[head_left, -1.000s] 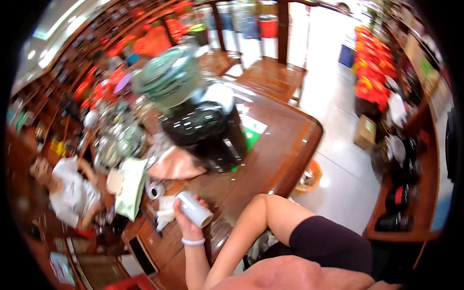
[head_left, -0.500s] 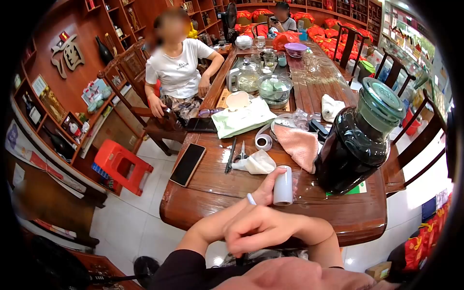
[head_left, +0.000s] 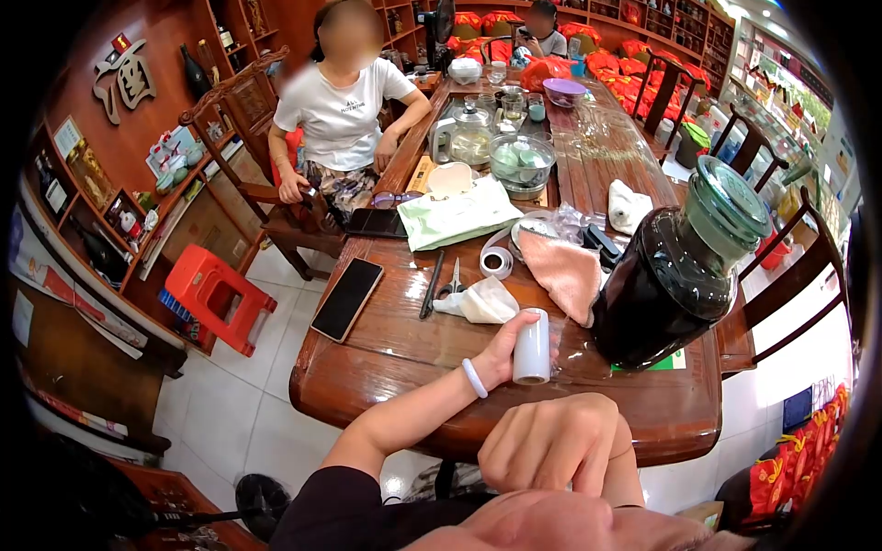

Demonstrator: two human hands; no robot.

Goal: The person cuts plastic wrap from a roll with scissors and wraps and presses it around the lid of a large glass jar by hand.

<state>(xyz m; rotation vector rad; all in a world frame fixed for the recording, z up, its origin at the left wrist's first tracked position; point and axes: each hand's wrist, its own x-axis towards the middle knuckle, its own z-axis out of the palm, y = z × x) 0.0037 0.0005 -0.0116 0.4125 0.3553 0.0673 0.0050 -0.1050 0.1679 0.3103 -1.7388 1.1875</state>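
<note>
My left hand (head_left: 497, 359) is closed around a small roll of clear plastic film (head_left: 532, 349), held upright over the table's near edge. A pale bracelet (head_left: 474, 377) circles that wrist. Close to my chest, my right hand (head_left: 549, 439) is curled into a fist with its back towards me. Its palm side is hidden, so I cannot tell whether anything is inside. Just beyond the roll lie a crumpled white cloth-like piece (head_left: 485, 301), scissors (head_left: 452, 283) and a roll of whitish tape (head_left: 496, 263). A pink cloth (head_left: 558, 266) lies to their right.
A large glass jar of dark liquid (head_left: 661, 275) with a green-tinted lid stands at the right. On the left are a phone (head_left: 347, 300) and a dark pen-like stick (head_left: 432, 285). Farther back are a green-white packet (head_left: 459, 216), glassware, and a seated person (head_left: 344, 119). A red stool (head_left: 220, 298) stands on the floor.
My right hand has moved right, away from my left forearm, and its fingers have curled into a fist. My left hand still holds the film roll. The view has shifted slightly.
</note>
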